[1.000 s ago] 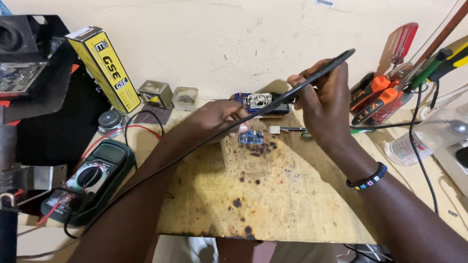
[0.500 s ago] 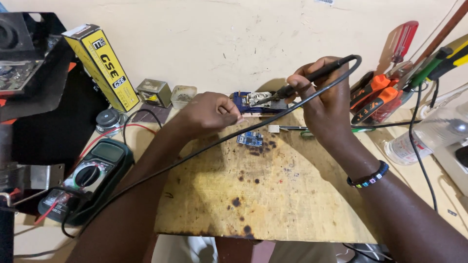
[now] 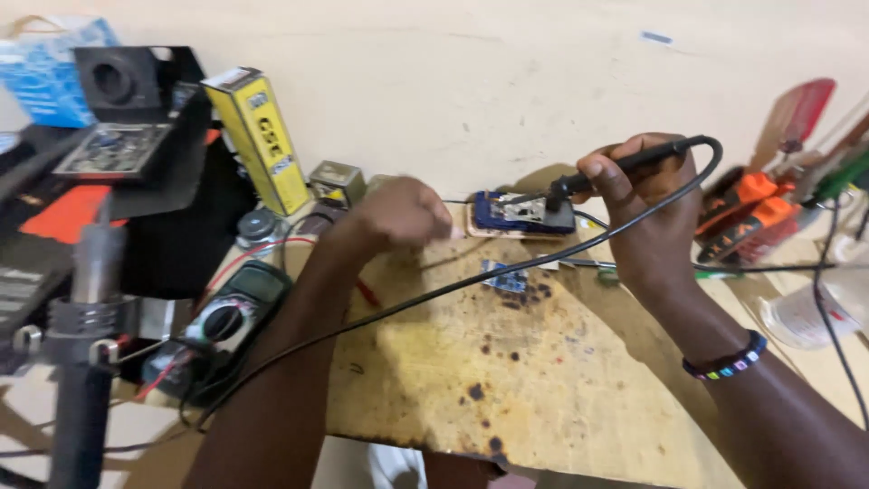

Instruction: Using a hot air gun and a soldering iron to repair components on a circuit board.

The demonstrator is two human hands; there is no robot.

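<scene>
Right hand [image 3: 647,213] gripping black soldering iron [image 3: 625,163] over blue holder [image 3: 518,215] with metal part inside, left hand [image 3: 398,215] fisted, contents unclear, scorched worktop [image 3: 507,389]

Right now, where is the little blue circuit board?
In the head view, the small blue circuit board lies on the stained wooden board, between both hands, just below the opened phone.

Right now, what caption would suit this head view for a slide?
Right hand holds a soldering iron over a small blue device; left hand beside it on a stained wooden board.
</scene>
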